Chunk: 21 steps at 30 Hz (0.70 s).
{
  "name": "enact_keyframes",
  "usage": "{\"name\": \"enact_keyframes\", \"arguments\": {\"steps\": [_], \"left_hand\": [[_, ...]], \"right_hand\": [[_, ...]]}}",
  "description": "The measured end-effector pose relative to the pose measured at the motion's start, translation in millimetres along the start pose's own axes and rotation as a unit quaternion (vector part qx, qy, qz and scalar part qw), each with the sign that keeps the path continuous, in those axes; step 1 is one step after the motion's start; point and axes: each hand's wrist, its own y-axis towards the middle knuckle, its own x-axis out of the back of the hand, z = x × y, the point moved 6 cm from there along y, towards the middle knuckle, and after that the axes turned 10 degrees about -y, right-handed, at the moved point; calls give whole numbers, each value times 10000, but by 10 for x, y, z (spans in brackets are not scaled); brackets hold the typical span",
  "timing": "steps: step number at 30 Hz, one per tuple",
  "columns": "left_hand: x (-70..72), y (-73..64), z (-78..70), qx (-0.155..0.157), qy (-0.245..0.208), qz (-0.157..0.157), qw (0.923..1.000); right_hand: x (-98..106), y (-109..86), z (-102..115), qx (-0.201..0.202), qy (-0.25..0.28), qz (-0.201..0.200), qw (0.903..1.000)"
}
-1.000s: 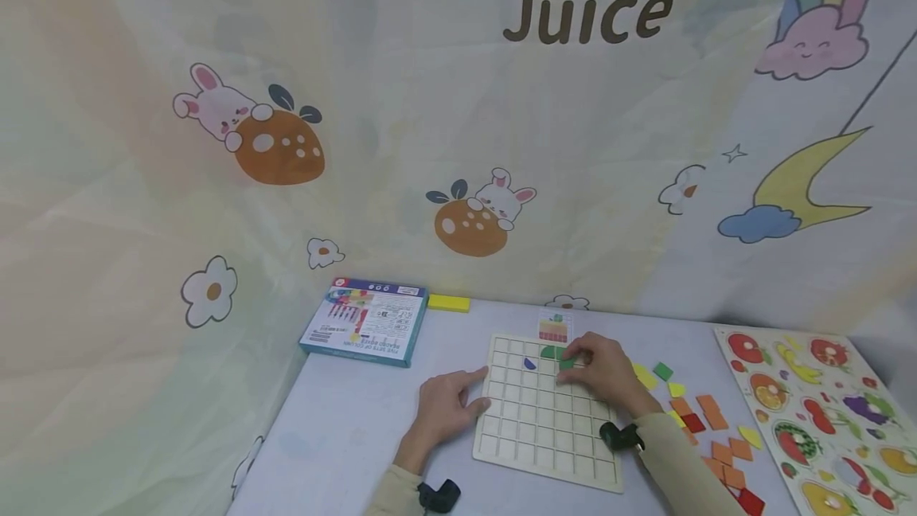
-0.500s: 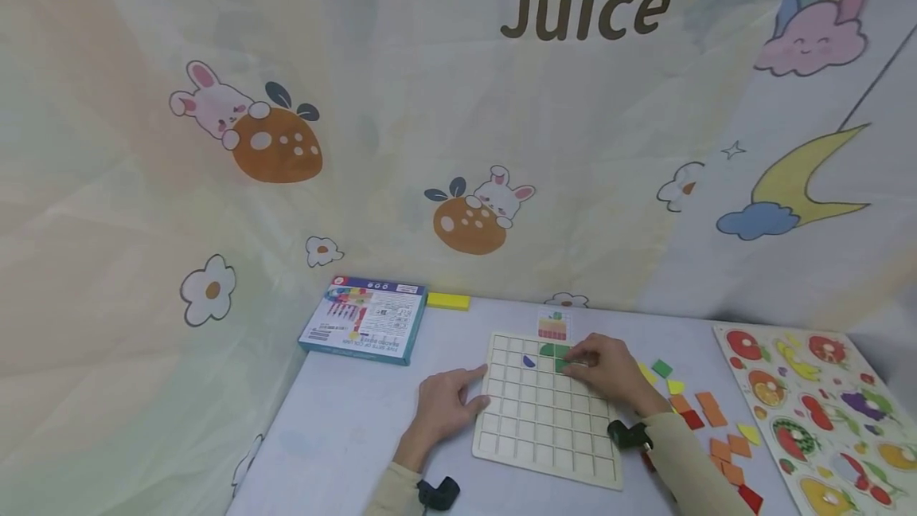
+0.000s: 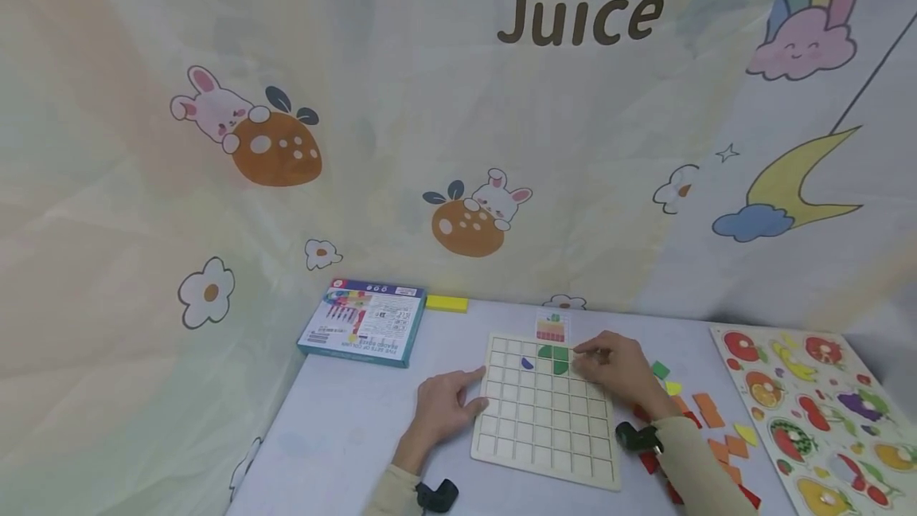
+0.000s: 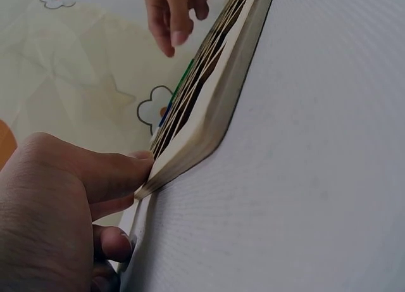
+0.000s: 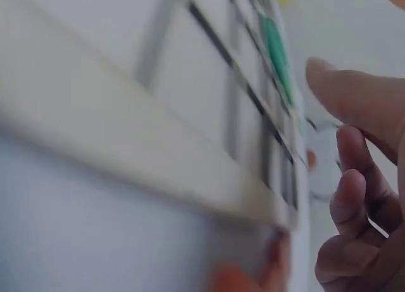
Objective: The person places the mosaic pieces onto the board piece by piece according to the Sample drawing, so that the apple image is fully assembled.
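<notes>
A pale gridded board lies on the white table. My left hand rests against its left edge, with the thumb and index finger touching the rim apart from each other. In the left wrist view, the left thumb meets the board's corner. Near the upper right edge hovers my right hand, its fingers loosely bent and nothing seen between them. Green pieces sit together in the upper right cells, and a small blue half-round piece lies to their left. The right wrist view shows the right fingers apart from the board.
A picture card lies just beyond the board. Loose orange tiles, with red and yellow ones, are scattered to the right, partly under the right sleeve. A fruit puzzle board lies far right. A flat box and a yellow block stand back left.
My right hand has let go of the green piece on the board and drawn back slightly right, uncovering the green pieces. The left hand stays at the board's edge.
</notes>
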Motion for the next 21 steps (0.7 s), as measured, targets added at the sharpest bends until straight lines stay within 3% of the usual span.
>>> {"name": "enact_keyframes", "arguments": {"steps": [2, 5, 11, 16, 21], "left_hand": [[0, -1, -2, -12, -3, -22, 10000], [5, -5, -2, -66, -2, -61, 10000], [13, -9, 17, -62, 12, -60, 10000], [11, -5, 20, -35, 0, -20, 10000], [-1, 0, 9, -55, 10, -24, 10000]], "right_hand": [[121, -23, -104, -256, 63, -23, 9997], [281, -68, -312, -603, -177, 305, 9976], [554, -205, -705, -598, -977, 840, 9899], [663, -290, -921, -829, -1073, 861, 9870], [675, -338, -992, -955, -950, 886, 9869]]}}
